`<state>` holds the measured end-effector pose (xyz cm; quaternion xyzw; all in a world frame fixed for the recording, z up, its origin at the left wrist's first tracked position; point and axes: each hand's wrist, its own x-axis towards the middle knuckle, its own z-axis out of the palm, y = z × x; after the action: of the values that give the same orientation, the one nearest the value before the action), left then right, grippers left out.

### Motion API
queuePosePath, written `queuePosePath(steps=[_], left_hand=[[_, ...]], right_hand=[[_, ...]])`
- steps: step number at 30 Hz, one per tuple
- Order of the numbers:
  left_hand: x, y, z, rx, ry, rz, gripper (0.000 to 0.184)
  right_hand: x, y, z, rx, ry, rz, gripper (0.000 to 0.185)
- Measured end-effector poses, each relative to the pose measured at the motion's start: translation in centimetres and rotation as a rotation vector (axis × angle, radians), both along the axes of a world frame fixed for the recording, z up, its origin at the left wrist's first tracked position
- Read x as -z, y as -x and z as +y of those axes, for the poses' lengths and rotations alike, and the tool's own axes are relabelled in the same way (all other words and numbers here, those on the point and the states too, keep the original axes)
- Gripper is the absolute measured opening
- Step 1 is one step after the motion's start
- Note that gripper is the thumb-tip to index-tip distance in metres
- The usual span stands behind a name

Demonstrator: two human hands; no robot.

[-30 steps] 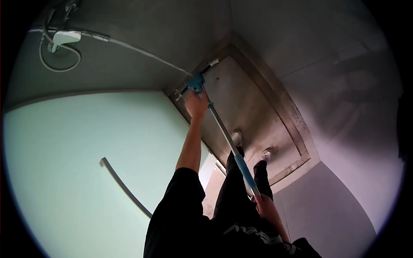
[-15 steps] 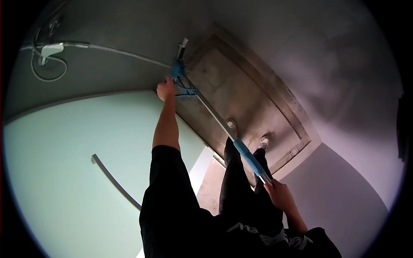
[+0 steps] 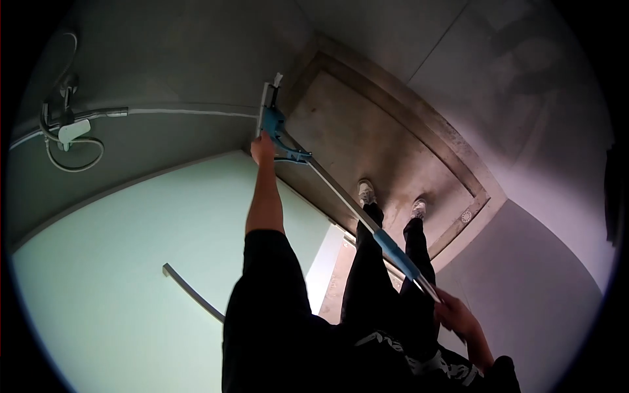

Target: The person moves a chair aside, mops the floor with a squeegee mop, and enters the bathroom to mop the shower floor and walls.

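Note:
A long-handled squeegee (image 3: 341, 195) slants across the middle of the view. It has a metal pole, a blue grip sleeve and a blue head with a pale blade edge, which stands close to the dark grey wall. My left hand (image 3: 263, 149) is closed at the blue head, arm stretched far forward; its fingers are partly hidden. Lower right, my right hand (image 3: 455, 316) wraps around the pole just below the blue sleeve.
A shower mixer (image 3: 73, 132) with a looped hose is on the left wall. A green-tinted glass panel (image 3: 131, 229) with a bar handle (image 3: 193, 293) stands at left. My shoes (image 3: 366, 192) are on the stained shower floor (image 3: 354, 124), near a round drain (image 3: 466, 216).
The squeegee head has turned, so more of its blade edge shows. My view has shifted, and the floor and both hands now appear lower and farther right. Both hands keep their hold.

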<state>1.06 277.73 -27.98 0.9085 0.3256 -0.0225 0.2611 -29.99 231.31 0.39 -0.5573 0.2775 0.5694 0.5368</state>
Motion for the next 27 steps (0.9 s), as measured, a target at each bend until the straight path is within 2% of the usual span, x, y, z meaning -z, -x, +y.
queuePosePath(steps=[2, 5, 7, 9, 11, 12, 14, 17, 21, 22, 24, 25, 27], left_hand=[[0.8, 1.5, 0.5, -0.136, -0.057, -0.150, 0.049], [-4.0, 4.1, -2.4, -0.090, -0.099, -0.073, 0.049], [-0.2, 7.7, -3.6, -0.052, -0.171, -0.127, 0.049], [-0.5, 9.1, -3.2, -0.010, -0.247, -0.185, 0.049], [-3.5, 8.0, -4.2, -0.270, 0.036, -0.119, 0.048], [-4.0, 7.3, -2.8, -0.146, 0.043, -0.052, 0.052], [-4.8, 5.3, -1.2, -0.218, -0.069, -0.057, 0.054], [-2.7, 3.3, 3.1, -0.320, -0.067, -0.040, 0.056], [-0.2, 1.3, 5.5, -0.307, 0.003, -0.084, 0.055], [-0.4, 0.7, 4.9, -0.139, -0.031, -0.085, 0.055], [1.0, -1.0, 4.7, 0.029, -0.064, -0.084, 0.055], [3.4, -2.4, 4.9, -0.048, 0.024, 0.026, 0.055], [3.5, -2.9, 3.9, -0.124, 0.116, 0.143, 0.054]], right_hand=[[2.1, -0.1, 1.8, 0.021, 0.025, -0.096, 0.042], [3.4, -0.5, 4.4, 0.046, 0.067, -0.182, 0.041], [3.6, -2.4, 6.0, -0.056, 0.118, -0.295, 0.038], [4.4, -2.8, 6.8, -0.093, 0.164, -0.373, 0.036], [4.4, -2.8, 6.5, -0.147, 0.248, -0.522, 0.034], [4.2, -2.3, 6.5, -0.152, 0.260, -0.587, 0.033], [2.1, -2.7, 6.3, -0.134, 0.238, -0.463, 0.035], [-1.1, -2.5, 5.6, -0.216, 0.256, -0.381, 0.036], [-5.5, -2.4, 5.3, -0.255, 0.285, -0.237, 0.037], [-6.3, -2.0, 4.9, -0.257, 0.282, -0.237, 0.037], [-7.2, -1.2, 3.1, -0.218, 0.210, -0.178, 0.036], [-7.3, -1.3, 2.2, -0.215, 0.211, -0.175, 0.036], [-7.4, -1.5, 0.6, 0.077, 0.022, 0.183, 0.035]])
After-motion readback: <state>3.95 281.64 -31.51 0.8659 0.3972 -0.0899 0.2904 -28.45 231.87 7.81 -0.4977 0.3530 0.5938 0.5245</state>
